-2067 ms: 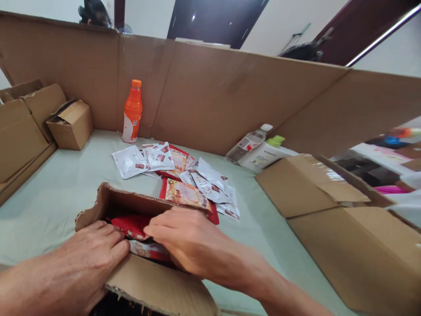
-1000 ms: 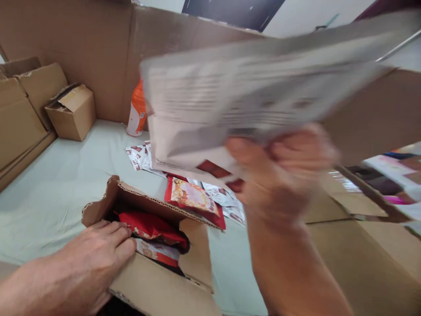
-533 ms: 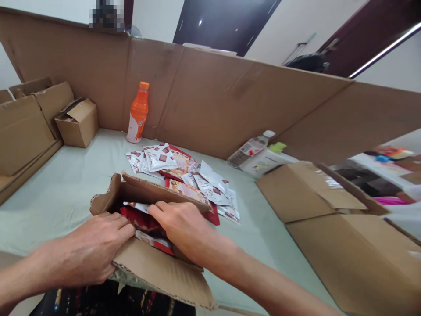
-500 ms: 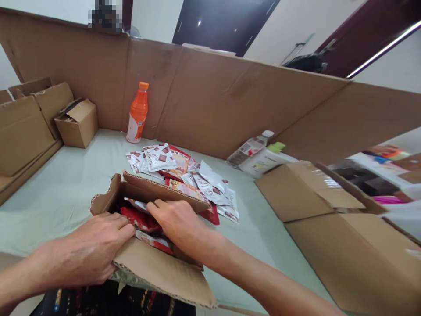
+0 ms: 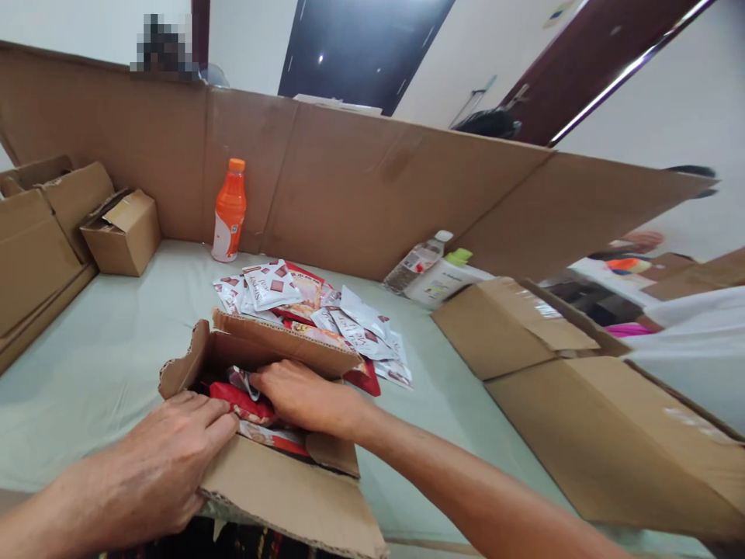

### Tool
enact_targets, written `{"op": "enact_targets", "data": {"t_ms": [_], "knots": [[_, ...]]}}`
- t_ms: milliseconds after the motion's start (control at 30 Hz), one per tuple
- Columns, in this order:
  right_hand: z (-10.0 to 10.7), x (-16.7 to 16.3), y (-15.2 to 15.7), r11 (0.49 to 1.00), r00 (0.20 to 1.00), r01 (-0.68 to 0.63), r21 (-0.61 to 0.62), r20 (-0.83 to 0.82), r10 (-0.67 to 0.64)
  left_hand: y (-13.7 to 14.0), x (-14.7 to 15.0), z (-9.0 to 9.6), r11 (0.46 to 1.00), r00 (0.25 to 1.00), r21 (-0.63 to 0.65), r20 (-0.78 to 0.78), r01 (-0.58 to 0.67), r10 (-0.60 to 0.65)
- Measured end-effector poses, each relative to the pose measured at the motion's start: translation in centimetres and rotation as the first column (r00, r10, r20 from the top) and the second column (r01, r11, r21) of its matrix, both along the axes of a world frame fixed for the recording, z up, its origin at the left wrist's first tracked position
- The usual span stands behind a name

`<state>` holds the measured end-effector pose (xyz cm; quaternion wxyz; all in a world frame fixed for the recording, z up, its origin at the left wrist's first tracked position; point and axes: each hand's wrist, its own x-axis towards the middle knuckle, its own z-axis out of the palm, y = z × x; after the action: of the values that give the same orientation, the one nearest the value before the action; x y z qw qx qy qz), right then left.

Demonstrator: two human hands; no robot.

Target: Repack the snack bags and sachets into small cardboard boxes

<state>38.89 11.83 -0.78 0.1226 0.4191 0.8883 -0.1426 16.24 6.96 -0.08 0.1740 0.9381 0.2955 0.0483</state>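
Head view: a pale green cloth (image 5: 116, 349) spreads beyond the open carton (image 5: 291, 497). Inside the carton, the right hand (image 5: 308, 396) pinches a silvery sachet (image 5: 241, 380) beside a red packet (image 5: 241, 405); the left hand (image 5: 168, 442) grips the carton's left rim. Behind the carton are white sachets (image 5: 273, 286), an orange bottle (image 5: 230, 213), a cardboard wall (image 5: 355, 194) and, farther back, a dark panel (image 5: 364, 50).

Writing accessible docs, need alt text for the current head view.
A person's right hand reaches into an open cardboard box, at a whitish packet by a red packet, while the left hand rests on the box's left edge. Beyond the box lie loose white and red packets, with an orange bottle upright behind them.
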Motion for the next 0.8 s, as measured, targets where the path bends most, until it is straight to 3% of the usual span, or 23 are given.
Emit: {"op": "enact_targets", "data": {"t_ms": [133, 233, 300, 367, 433, 500, 567, 633, 800], "knots": [[1.7, 2.5, -2.3, 0.986, 0.965, 0.07, 0.15, -0.262, -0.028, -1.0, -1.4, -0.5, 0.971, 0.979, 0.237, 0.191, 0.024, -0.071], [2.5, 5.3, -4.4, 0.916, 0.888, 0.213, 0.341, -0.458, -0.037, -2.0, -3.4, -0.8, 0.918, 0.932, 0.348, 0.357, -0.19, 0.058], [2.3, 6.9, -5.4, 0.839, 0.855, 0.269, 0.474, -0.519, 0.019, -2.4, -4.6, -1.2, 0.866, 0.87, 0.317, 0.436, -0.386, 0.229], [1.6, 7.7, -5.8, 0.726, 0.83, 0.339, 0.599, -0.553, 0.07, -2.5, -5.0, -2.1, 0.842, 0.805, 0.207, 0.472, -0.498, 0.36], [0.9, 7.9, -5.9, 0.602, 0.802, 0.44, 0.666, -0.594, 0.071, -2.3, -4.7, -3.1, 0.851, 0.767, 0.09, 0.489, -0.517, 0.414], [0.5, 7.7, -5.6, 0.548, 0.77, 0.505, 0.667, -0.635, 0.061, -1.9, -3.8, -4.0, 0.874, 0.761, 0.034, 0.509, -0.485, 0.402], [0.3, 7.8, -5.3, 0.596, 0.743, 0.505, 0.625, -0.665, 0.068, -1.4, -2.9, -4.6, 0.888, 0.751, 0.012, 0.538, -0.46, 0.382], [0.2, 8.2, -5.3, 0.688, 0.709, 0.472, 0.551, -0.701, 0.075, -1.0, -2.3, -4.7, 0.888, 0.726, -0.029, 0.563, -0.459, 0.394], [-0.4, 10.1, -6.7, 0.891, 0.586, 0.378, 0.252, -0.81, -0.02, -0.4, -1.7, -3.7, 0.824, 0.664, -0.052, 0.564, -0.565, 0.491]]}}
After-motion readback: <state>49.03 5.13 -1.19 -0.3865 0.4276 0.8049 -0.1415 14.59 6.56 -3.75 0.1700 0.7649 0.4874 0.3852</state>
